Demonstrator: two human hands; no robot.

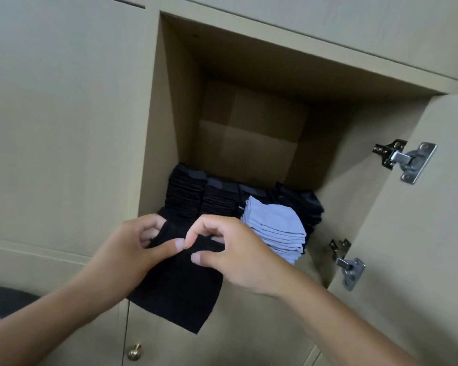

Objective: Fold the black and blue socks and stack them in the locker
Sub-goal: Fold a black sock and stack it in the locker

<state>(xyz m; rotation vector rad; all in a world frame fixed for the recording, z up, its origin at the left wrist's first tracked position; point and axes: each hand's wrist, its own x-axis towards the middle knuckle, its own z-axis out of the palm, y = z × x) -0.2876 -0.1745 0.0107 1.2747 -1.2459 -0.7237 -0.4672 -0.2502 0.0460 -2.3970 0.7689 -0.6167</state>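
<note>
Black sock (180, 291) pinched by both hands, left (132, 249) and right (233, 252); one blue stack (275, 228) in locker (167, 101).

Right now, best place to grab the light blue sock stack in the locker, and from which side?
Grip the light blue sock stack across its folded front edge, thumb on top and fingers beneath, coming straight in through the locker opening. Black sock stacks press against its left and rear, and the right hand is nearest it.

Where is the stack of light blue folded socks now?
In the head view, the stack of light blue folded socks sits at the locker's front right, right of the black sock stacks, just beyond the right hand.
</note>
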